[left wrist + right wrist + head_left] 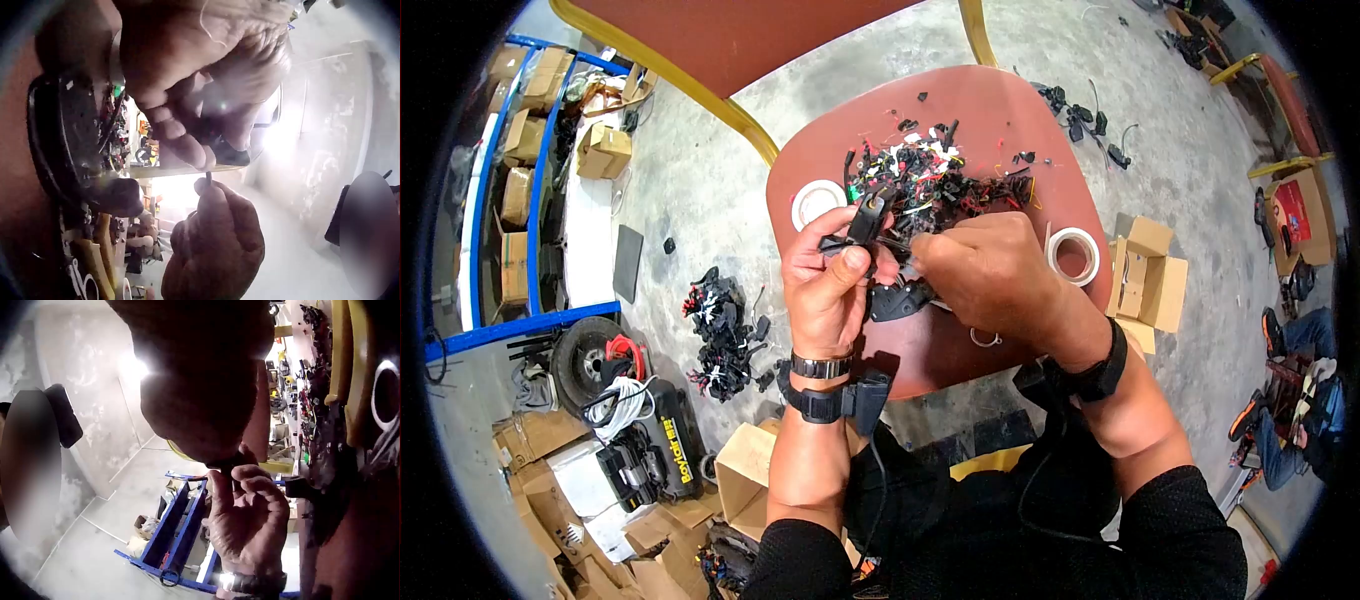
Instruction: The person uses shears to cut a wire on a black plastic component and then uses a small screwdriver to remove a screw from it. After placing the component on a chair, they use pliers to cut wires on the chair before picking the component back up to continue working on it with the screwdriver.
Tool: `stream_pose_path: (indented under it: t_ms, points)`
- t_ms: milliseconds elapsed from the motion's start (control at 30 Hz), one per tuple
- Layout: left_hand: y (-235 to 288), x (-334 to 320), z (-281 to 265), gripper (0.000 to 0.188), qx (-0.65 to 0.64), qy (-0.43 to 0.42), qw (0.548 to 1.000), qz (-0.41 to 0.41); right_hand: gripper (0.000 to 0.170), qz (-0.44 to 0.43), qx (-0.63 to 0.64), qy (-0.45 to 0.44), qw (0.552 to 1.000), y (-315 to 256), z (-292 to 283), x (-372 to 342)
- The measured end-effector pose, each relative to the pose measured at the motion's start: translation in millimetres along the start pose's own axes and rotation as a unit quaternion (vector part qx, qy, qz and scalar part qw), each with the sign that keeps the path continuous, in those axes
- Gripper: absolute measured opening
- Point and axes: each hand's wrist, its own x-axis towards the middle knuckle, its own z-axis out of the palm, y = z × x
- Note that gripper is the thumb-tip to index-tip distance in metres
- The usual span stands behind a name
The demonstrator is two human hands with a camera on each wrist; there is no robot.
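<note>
In the head view my left hand [825,285] holds a black plastic part [867,218] upright between thumb and fingers, above a red chair seat [820,355]. My right hand [990,265] is close beside it, fingers curled, with thin dark wires [895,243] between the two hands. The left wrist view shows the right thumb and finger pinching a short dark wire end [208,177] close under the left fingertips. Below the hands lies another black plastic piece [900,300]. A heap of cut wires and small connectors [920,175] covers the seat's middle.
A white tape roll [818,204] lies left of the heap, another tape roll [1074,256] at the right edge. An open carton [1148,280] stands on the floor at right. Black cable bundles [722,335] lie at left, near blue shelving [535,200].
</note>
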Motion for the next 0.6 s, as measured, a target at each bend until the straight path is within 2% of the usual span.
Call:
stream_pose_path:
  t_ms: [133, 233, 267, 333, 433, 467, 567, 600]
  points:
    - [-0.3, 2.8, 4.6, 0.051, -0.037, -0.003, 0.999, 0.012, 0.012, 0.025, 0.018, 0.034, 0.999, 0.7, 11.7, -2.6]
    - [-0.9, 2.2, 10.8, 0.051, -0.050, 0.005, 0.998, 0.027, 0.010, 0.131, 0.134, 0.038, 0.982, -6.5, 8.4, -0.6]
    - [-0.9, 1.8, 13.1, 0.051, -0.047, 0.012, 0.998, 0.029, 0.012, 0.177, 0.200, 0.044, 0.963, -7.4, 9.9, -0.8]
    - [-0.2, 0.4, 11.0, 0.050, -0.051, 0.009, 0.998, 0.026, 0.016, 0.270, 0.329, 0.054, 0.903, -10.8, 13.4, -1.6]
    - [-1.1, -0.4, 10.5, 0.048, -0.064, 0.003, 0.997, 0.037, 0.017, 0.434, 0.492, 0.003, 0.754, -18.5, -1.5, 6.4]
    - [-0.3, -0.3, 9.6, 0.049, -0.064, -0.004, 0.997, 0.033, 0.016, 0.452, 0.516, 0.011, 0.728, -19.7, 0.1, 6.8]
    - [0.2, -0.6, 6.7, 0.051, -0.066, -0.020, 0.997, 0.025, 0.017, 0.455, 0.662, 0.011, 0.596, -11.5, 4.2, 0.2]
    - [0.6, -0.6, 7.8, 0.053, -0.068, -0.027, 0.997, 0.034, 0.017, 0.450, 0.670, 0.011, 0.590, -12.6, 5.1, 0.3]
